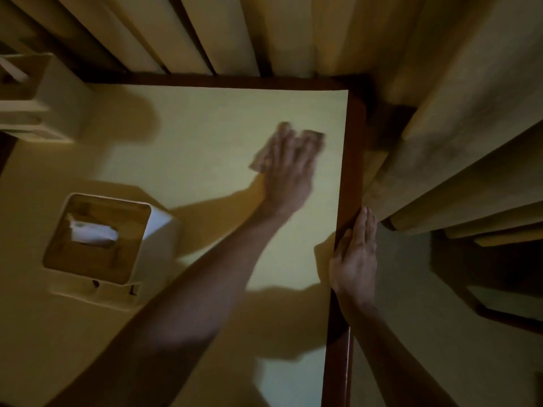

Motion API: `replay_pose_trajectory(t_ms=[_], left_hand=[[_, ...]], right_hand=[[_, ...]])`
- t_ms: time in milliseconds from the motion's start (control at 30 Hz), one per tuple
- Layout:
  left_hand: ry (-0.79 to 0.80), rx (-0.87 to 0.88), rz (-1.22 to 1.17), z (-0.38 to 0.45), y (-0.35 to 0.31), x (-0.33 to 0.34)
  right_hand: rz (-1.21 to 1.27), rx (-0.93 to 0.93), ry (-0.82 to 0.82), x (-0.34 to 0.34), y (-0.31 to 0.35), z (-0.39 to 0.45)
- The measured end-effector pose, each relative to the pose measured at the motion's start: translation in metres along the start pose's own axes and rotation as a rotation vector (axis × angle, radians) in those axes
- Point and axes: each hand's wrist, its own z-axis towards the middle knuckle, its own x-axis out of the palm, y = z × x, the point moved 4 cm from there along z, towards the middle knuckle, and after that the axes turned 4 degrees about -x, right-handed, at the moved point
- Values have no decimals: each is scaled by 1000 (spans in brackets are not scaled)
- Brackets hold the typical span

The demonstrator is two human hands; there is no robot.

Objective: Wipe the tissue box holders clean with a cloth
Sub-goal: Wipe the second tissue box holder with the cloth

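1. Lighting is dim and yellowish, and the left hand (289, 168) is smeared with motion blur, so the fine detail there is pretty much lost.
2. A brownish cloth (264, 158) is pressed flat on the table top (205, 136) under the left hand. Only its edges can be seen poking out past the fingertips and on the hand's left side; the rest is hidden under the palm. The fingers are laid out straight and slightly spread on top of it.
3. The right hand (354, 259) is rested on the dark wooden table edge (345, 201) at the right side, fingers straight and held together, thumb hooked over onto the pale surface.
4. A tissue box holder (102, 245) is seen on the left part of the table, well apart from the cloth. Its open top is faced up toward the camera, with a white tissue (94, 233) visible in the slot of the wooden lid. The shape looks roughly cubic, so no clear long axis can be made out. A small ledge is stuck out at its near side.
5. A second holder (38, 98) is cut off by the frame at the upper left and is blurred; what's inside can't be told.
6. Curtains (440, 83) are hung behind and to the right of the table.
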Motion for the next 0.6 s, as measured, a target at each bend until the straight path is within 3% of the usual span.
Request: replay_pose_trajectory(t_ms=[100,167,267,433,600], left_hand=[[-94,-399,12,11,106,-20],[-27,-644,-78,14,154,-37],[60,-789,-119,6,167,-48],[25,-657,-208,1,133,-31],[17,-190,-118,-29,24,-10]], right_hand=[[4,-4,-3,-2,3,-1],[4,-5,-6,-2,4,0],[6,10,0,0,1,0],[40,8,-4,-1,1,0],[67,40,-35,-5,1,-2]])
